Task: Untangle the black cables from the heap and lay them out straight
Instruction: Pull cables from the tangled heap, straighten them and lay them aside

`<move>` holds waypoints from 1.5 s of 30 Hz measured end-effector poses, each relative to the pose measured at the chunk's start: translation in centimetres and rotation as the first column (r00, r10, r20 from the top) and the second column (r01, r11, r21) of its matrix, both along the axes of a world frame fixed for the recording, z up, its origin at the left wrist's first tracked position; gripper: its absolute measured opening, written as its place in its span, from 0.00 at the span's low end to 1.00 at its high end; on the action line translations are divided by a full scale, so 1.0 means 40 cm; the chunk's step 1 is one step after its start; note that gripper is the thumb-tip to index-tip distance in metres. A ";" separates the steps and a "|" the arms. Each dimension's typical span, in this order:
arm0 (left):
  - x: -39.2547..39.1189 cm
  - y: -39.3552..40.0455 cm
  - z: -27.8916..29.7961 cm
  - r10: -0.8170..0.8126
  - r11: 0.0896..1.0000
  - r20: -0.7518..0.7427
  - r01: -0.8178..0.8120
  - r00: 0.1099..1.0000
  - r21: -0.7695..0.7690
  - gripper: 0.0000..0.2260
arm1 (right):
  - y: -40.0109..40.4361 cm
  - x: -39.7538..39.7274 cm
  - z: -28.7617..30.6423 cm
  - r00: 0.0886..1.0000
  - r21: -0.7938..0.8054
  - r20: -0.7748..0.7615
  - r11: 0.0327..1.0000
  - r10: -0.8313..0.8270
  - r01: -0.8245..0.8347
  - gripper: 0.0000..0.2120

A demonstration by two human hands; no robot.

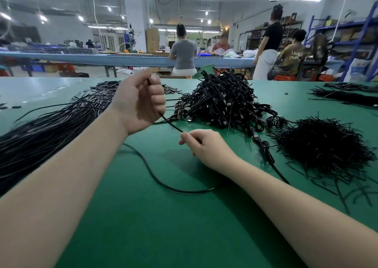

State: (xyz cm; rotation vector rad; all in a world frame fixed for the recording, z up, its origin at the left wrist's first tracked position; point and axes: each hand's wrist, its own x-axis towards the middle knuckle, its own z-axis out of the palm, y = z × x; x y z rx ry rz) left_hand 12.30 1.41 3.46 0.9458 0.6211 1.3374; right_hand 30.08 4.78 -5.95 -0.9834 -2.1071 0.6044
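Both hands grip one thin black cable [171, 124]: left hand [141, 102] fisted, right hand [201, 145] pinching, beside the tangled black cable heap [221, 102]. Its slack loop nearer the person could snag and kink under tension.

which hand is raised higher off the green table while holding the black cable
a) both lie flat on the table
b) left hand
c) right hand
b: the left hand grips the cable up in the air, while the right hand pinches it low near the green table.
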 end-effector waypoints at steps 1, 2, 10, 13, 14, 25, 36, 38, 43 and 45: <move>-0.009 -0.010 0.005 -0.066 0.998 -0.097 0.067 0.993 0.007 0.21 | 0.007 0.009 0.008 0.999 -0.029 -0.035 1.000 -0.011 0.010 0.15; -0.013 -0.016 0.004 -0.098 0.995 -0.260 0.103 0.961 0.009 0.22 | 0.012 0.018 0.019 0.996 -0.066 -0.083 0.998 -0.028 0.023 0.18; 0.050 0.036 -0.087 0.040 0.994 -0.819 -0.108 0.572 -0.026 0.21 | -0.007 0.016 0.094 0.856 -0.361 -0.513 0.888 0.065 -0.283 0.17; 0.045 0.043 -0.042 0.228 0.970 -0.396 -0.242 0.889 0.015 0.22 | -0.038 -0.021 0.078 0.824 -0.443 -0.496 0.736 0.274 -0.512 0.15; 0.034 0.036 -0.016 0.221 0.975 -0.220 -0.222 0.950 0.021 0.22 | -0.041 -0.023 0.072 0.824 -0.488 -0.467 0.683 0.321 -0.543 0.14; 0.027 -0.029 0.006 -0.134 0.990 -0.842 0.028 0.522 -0.140 0.23 | 0.010 0.048 0.133 0.825 -0.467 -0.553 0.864 -0.119 -0.188 0.17; -0.015 -0.024 0.070 0.064 0.988 -0.081 -0.051 0.995 0.144 0.22 | -0.026 0.006 0.076 0.948 -0.655 -0.318 0.716 0.028 -0.240 0.17; -0.025 -0.030 0.064 0.000 0.988 -0.272 0.042 0.962 0.150 0.21 | -0.012 0.031 0.098 0.947 -0.582 -0.272 0.813 -0.173 -0.019 0.21; 0.063 -0.011 -0.005 -0.033 0.999 -0.847 0.037 0.531 -0.015 0.23 | -0.011 0.039 0.181 0.925 -0.217 -0.300 0.961 -0.234 0.173 0.21; 0.100 -0.002 -0.022 0.065 0.995 -0.734 -0.099 0.676 -0.003 0.21 | -0.035 0.012 0.204 0.940 -0.125 -0.315 0.988 -0.130 0.094 0.17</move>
